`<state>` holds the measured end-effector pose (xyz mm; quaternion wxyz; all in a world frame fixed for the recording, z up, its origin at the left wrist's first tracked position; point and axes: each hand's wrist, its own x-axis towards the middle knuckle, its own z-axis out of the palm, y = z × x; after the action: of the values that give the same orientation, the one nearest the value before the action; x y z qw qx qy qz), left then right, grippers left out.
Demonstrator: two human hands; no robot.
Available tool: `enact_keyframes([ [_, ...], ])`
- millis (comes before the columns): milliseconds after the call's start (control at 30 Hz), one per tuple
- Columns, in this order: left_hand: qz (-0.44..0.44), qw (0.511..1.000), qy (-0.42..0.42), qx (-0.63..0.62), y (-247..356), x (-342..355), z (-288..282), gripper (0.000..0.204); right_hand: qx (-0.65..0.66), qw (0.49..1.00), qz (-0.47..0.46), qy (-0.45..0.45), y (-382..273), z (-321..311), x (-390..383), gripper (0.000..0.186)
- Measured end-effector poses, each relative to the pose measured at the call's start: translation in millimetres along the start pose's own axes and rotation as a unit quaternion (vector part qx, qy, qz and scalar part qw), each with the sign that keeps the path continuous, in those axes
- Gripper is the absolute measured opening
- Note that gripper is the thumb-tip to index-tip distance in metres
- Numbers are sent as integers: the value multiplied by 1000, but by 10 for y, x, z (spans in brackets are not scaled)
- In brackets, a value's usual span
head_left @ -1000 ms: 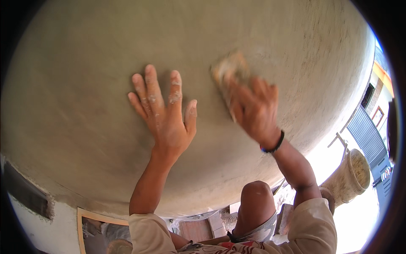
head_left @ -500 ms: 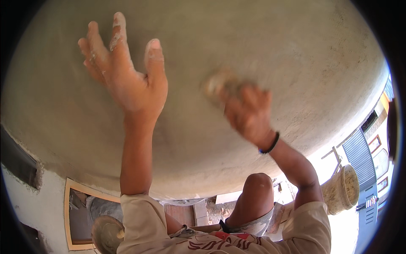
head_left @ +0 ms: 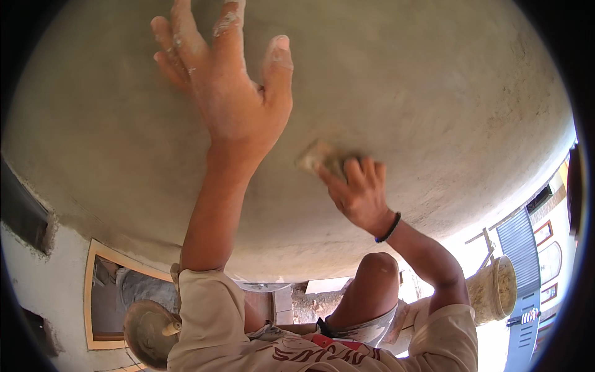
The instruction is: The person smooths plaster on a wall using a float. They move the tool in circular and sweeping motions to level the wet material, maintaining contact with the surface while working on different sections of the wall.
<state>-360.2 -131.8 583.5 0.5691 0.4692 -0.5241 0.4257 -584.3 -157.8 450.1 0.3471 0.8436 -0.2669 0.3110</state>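
A grey plastered ceiling (head_left: 434,93) fills most of the view. My left hand (head_left: 229,93) lies flat against it with the fingers spread and smeared with pale plaster; it holds nothing. My right hand (head_left: 359,192) presses a small tan sponge block (head_left: 319,158) against the plaster, to the right of and lower than the left hand. A dark band circles my right wrist. My bent knee (head_left: 375,279) shows below.
A plaster-caked bucket (head_left: 493,288) stands at the lower right. A round pan with a wooden handle (head_left: 145,332) sits at the lower left beside a wood-framed opening (head_left: 93,291). A blue shutter (head_left: 520,248) lies at the far right.
My left hand has slid up and to the left across the plaster. My right hand with the sponge block has moved down and leftward along the surface.
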Motion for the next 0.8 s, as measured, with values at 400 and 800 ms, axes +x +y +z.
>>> enact_keyframes([
  [400,30,980,35,-194,247,-158,-219,53,118,971,138,158,195,-610,1336,40],
  [800,47,957,-1,-286,365,-495,46,53,325,934,91,115,117,-786,1470,45],
])
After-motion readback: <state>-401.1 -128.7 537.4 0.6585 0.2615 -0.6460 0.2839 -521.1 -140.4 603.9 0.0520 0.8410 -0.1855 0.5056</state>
